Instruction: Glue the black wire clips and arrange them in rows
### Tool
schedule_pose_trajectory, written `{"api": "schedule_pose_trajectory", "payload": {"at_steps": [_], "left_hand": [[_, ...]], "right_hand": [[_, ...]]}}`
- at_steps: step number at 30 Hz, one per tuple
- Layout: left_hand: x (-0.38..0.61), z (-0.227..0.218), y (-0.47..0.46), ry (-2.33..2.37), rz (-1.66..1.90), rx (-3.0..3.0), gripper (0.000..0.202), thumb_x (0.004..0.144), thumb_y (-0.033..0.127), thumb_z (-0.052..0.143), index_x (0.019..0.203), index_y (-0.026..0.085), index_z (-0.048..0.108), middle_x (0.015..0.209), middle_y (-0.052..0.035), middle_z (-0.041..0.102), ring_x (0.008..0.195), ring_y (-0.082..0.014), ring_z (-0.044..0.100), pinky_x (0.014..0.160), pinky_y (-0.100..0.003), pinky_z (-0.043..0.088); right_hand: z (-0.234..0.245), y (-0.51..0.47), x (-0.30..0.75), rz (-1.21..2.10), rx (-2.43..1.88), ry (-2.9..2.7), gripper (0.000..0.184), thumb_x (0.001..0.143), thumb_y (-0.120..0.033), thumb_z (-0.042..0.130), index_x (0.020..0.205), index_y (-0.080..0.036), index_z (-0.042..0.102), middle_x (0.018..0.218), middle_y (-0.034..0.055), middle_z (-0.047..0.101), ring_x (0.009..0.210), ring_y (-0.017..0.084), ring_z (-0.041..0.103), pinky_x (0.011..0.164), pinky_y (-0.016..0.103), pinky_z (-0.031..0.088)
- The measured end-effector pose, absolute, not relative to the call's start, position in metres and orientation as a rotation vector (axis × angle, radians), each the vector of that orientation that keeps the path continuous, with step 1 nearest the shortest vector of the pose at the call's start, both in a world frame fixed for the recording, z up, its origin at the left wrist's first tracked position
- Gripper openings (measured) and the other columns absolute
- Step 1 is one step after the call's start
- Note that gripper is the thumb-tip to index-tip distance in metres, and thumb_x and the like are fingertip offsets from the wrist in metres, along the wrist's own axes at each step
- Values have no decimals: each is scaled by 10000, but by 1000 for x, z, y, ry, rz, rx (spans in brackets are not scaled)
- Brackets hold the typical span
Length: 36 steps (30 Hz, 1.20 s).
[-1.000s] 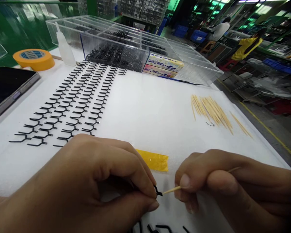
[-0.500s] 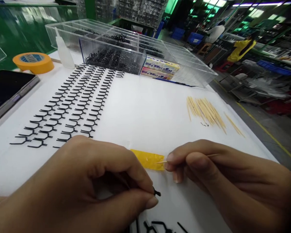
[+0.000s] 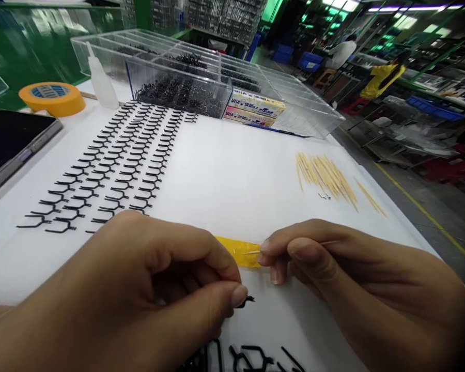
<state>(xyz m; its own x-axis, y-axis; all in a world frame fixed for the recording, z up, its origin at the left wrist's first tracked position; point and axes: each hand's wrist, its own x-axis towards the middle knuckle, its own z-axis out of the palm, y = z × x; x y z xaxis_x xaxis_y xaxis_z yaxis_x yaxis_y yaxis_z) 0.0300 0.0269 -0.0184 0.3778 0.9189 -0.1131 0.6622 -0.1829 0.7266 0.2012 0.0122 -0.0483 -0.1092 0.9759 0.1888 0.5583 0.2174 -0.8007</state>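
Between thumb and forefinger, my left hand [image 3: 170, 279] pinches a small black forked part [image 3: 249, 300]; only its tip shows past the fingertips. My right hand [image 3: 325, 268] is closed on a wooden toothpick [image 3: 251, 252], its point aimed left over a strip of yellow tape [image 3: 228, 244] on the white table. Whether the point touches the tape I cannot tell. More loose black forked parts [image 3: 258, 356] lie at the bottom edge below my left hand. Several columns of like parts [image 3: 132, 160] are laid out beyond it.
A clear divided box [image 3: 178, 95] with black parts stands at the back, two small cartons [image 3: 251, 106] against it. On the left are a white squeeze bottle [image 3: 102, 82], an orange tape roll [image 3: 52, 99] and a phone [image 3: 15, 144]. Toothpicks [image 3: 325, 178] lie right. Two people are farther off.
The toothpick in my right hand has moved slightly left and up over the yellow tape. My left hand has turned a little, and the black part's tip sits slightly higher.
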Motion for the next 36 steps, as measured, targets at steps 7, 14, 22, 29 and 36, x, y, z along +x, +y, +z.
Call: {"api": "schedule_pose_trajectory", "payload": {"at_steps": [7,14,22,29,36], "left_hand": [[33,-17,26,1398,488,1878,130,702,127,565,580,137,606,448,21,556,409,-99,535,391,-150,376],[33,-16,28,1397,475,1842,131,689,131,584,561,133,607,443,27,548,411,-73,514,398,-126,365],[32,-16,29,1386,465,1841,136,692,135,582,560,129,614,435,23,543,417,-71,510,399,-127,355],[32,-16,28,1393,486,1902,123,684,126,592,564,132,619,435,35,553,408,-67,518,400,-127,368],[33,-18,27,1417,501,1911,128,674,138,619,546,131,609,422,38,532,399,-67,512,395,-129,372]], "right_hand": [[-48,15,199,739,-1431,-1758,244,869,-156,515,670,-246,624,610,-93,607,563,52,558,550,69,445],[-49,10,204,747,-1422,-1705,236,900,-216,518,710,-262,651,596,-65,598,552,77,557,548,105,467],[-51,13,204,794,-1419,-1659,231,906,-299,538,708,-275,655,598,-66,609,516,70,547,498,103,450],[-52,9,206,653,-1467,-1718,228,900,-227,523,711,-262,644,575,-61,577,522,83,530,514,123,448],[-53,13,204,663,-1489,-1746,226,905,-221,520,716,-256,638,589,-49,576,550,111,544,520,173,457]]}}
